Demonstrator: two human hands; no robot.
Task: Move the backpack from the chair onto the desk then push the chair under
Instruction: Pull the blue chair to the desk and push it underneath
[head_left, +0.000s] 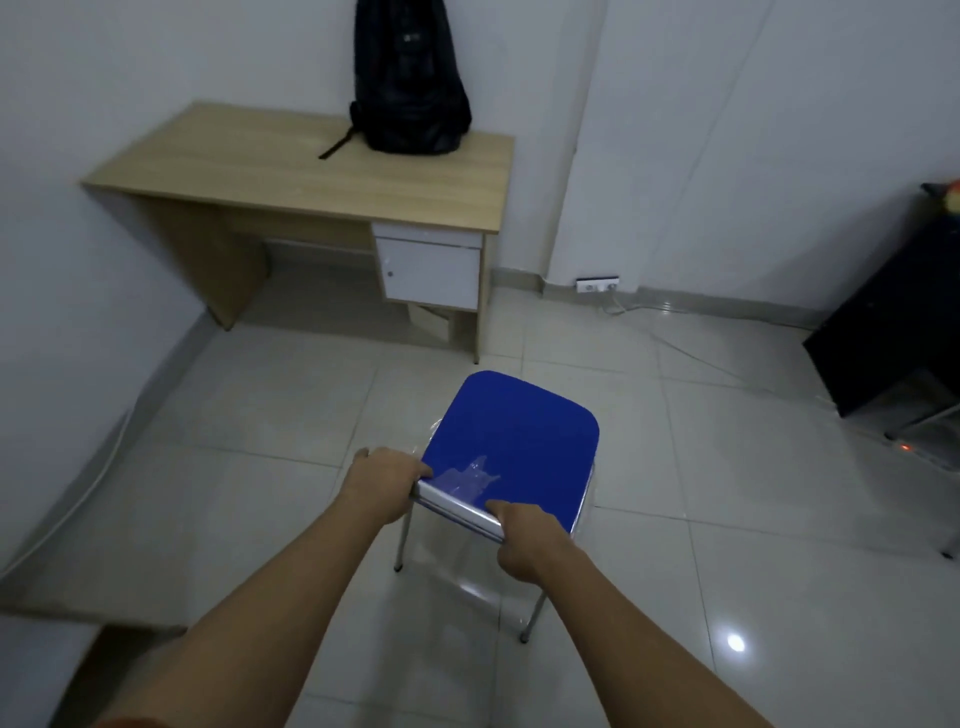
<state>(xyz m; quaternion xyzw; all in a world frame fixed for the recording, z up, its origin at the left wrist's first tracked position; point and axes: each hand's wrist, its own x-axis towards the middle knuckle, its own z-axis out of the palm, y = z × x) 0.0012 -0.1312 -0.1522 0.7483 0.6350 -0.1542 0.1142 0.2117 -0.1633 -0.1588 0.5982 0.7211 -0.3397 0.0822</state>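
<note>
While both hands grip the chair (511, 441), it stands on the tiled floor (260, 467) well apart from the desk (291, 171), out in front of the desk's R end.

Chair: blue seat pad, chrome frame, clear plastic wrap on seat w/ a crumpled patch near the near edge. 2 legs visible on the near side, both on the floor. Seat looks level.

L hand (387, 483): fingers curled shut around the near-L corner of the chrome top rail, thumb over the seat edge. R hand (524, 540): fingers wrapped closed on the same rail at the near-R end, thumb on top of the rail. Both forearms extended fwd, bare.

Backpack (410, 78): black, upright on the desk top at the rear, R of centre, leaning on the wall (208, 52). 1 strap (337, 143) trails fwd-L across the desk surface.

Desk: light wood top, against L wall and back wall; white drawer unit (428, 270) under the R side. Knee space under the L side is open.

Other: wall socket (597, 284) w/ cable at the skirting R of the desk; black cabinet (893, 322) at far R.
</note>
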